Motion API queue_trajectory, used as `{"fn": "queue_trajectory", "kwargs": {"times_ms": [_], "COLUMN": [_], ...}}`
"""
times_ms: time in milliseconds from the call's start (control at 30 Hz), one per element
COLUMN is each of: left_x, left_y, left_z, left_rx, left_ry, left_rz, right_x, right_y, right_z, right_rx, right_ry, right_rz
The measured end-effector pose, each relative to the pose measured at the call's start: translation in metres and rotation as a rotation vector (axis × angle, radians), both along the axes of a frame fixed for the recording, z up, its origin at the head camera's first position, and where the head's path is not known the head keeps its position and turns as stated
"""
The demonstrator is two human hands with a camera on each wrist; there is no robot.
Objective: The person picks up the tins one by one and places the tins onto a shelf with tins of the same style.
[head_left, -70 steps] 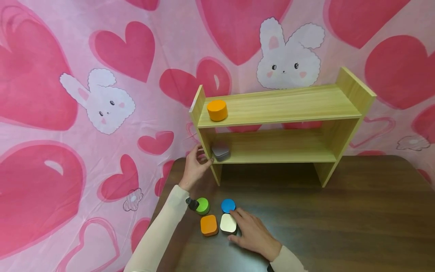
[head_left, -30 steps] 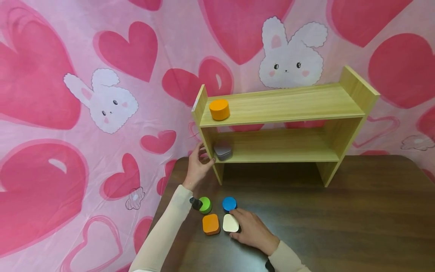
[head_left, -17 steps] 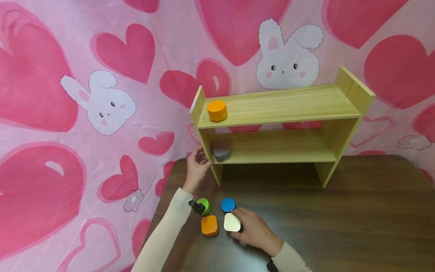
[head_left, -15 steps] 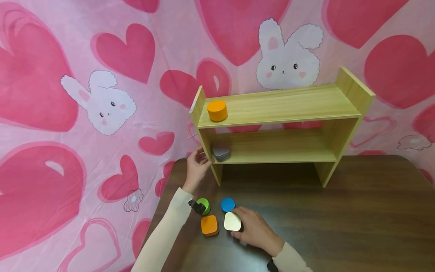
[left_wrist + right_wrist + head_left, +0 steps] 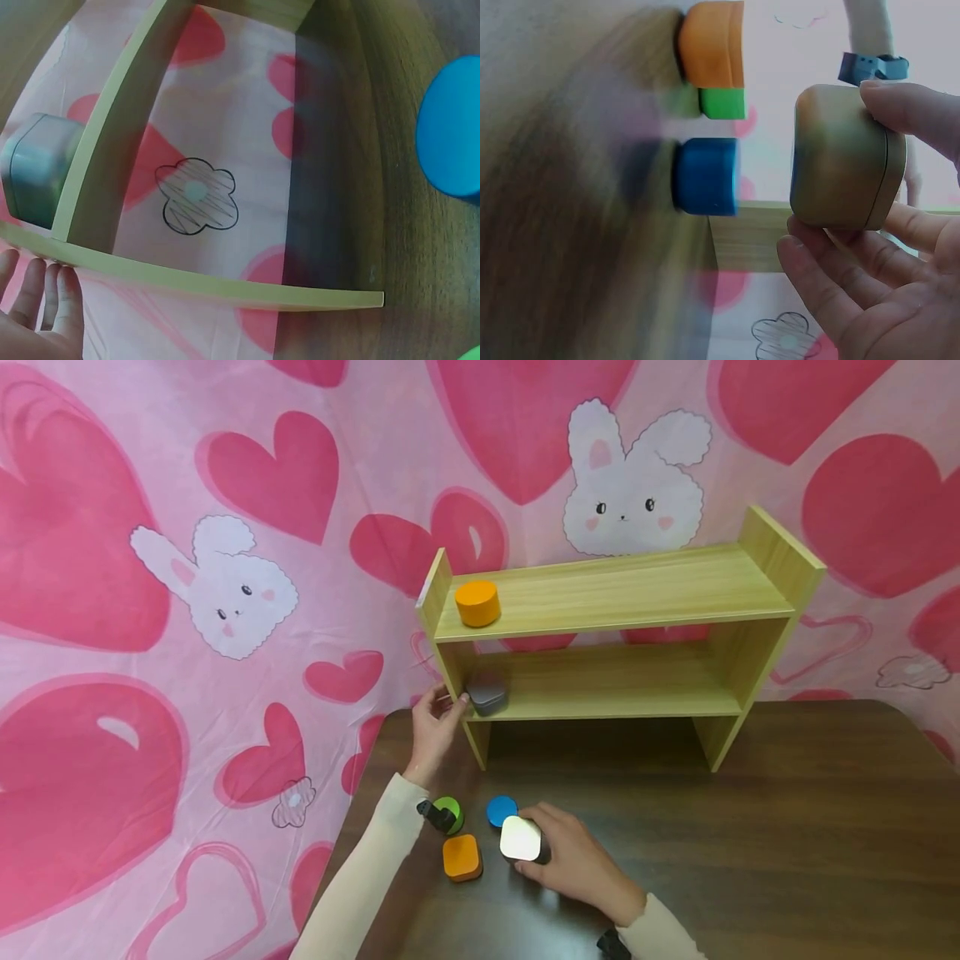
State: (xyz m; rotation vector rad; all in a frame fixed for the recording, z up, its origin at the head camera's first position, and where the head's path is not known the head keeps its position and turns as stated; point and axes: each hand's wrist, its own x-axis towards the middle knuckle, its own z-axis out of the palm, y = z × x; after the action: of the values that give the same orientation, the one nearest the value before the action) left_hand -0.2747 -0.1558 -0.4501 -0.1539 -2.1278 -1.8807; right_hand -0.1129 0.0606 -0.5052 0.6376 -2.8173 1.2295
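Item 1, right hand [image 5: 573, 853], lower centre of my head view: I see its thumb and fingers closed around opposite sides of item 2. My right wrist view has the thumb at the top of the grip and the fingers below.

Item 2, cream box [image 5: 520, 838], lower centre of the frame: rounded corners, pale top, 1 seam near the lid. My right wrist view shows it raised clear of the tabletop [image 5: 757, 860].

Item 3, left hand [image 5: 433, 722], centre left: thumb tip at the front edge of the shelf's left side panel, other fingers loosely extended along its outer face. I cannot tell how firmly it bears there.

Item 4, wooden shelf [image 5: 622, 597], upper right: 2 boards between 2 side panels, dark tabletop beneath.

Item 5, orange round box [image 5: 477, 603], on the upper board's left end.

Item 6, grey box [image 5: 489, 699], on the lower board's left end, near the left thumb.

Item 7, blue round box [image 5: 502, 811], on the tabletop, just beyond the cream box.

Item 8, green round box [image 5: 452, 811], left of the blue one, partly behind the black wrist device [image 5: 437, 816].

Item 9, orange square box [image 5: 461, 857], just below the green one in the frame.

Item 10, pink backdrop [image 5: 270, 627], printed with hearts and 2 rabbits.
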Motion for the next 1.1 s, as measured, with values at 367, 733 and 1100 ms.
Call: {"fn": "queue_trajectory", "kwargs": {"times_ms": [367, 733, 1100], "left_x": [0.001, 0.001, 0.001], "left_y": [0.000, -0.001, -0.005], "left_z": [-0.001, -0.001, 0.000], "left_rx": [0.089, 0.132, 0.100], "left_ry": [0.057, 0.076, 0.076], "left_rz": [-0.025, -0.033, -0.055], "right_x": [0.002, -0.002, -0.005], "right_y": [0.013, 0.029, 0.040], "right_z": [0.006, 0.015, 0.025], "right_rx": [-0.029, -0.021, -0.004], "right_ry": [0.081, 0.106, 0.192], "right_rz": [-0.063, -0.118, -0.139]}}
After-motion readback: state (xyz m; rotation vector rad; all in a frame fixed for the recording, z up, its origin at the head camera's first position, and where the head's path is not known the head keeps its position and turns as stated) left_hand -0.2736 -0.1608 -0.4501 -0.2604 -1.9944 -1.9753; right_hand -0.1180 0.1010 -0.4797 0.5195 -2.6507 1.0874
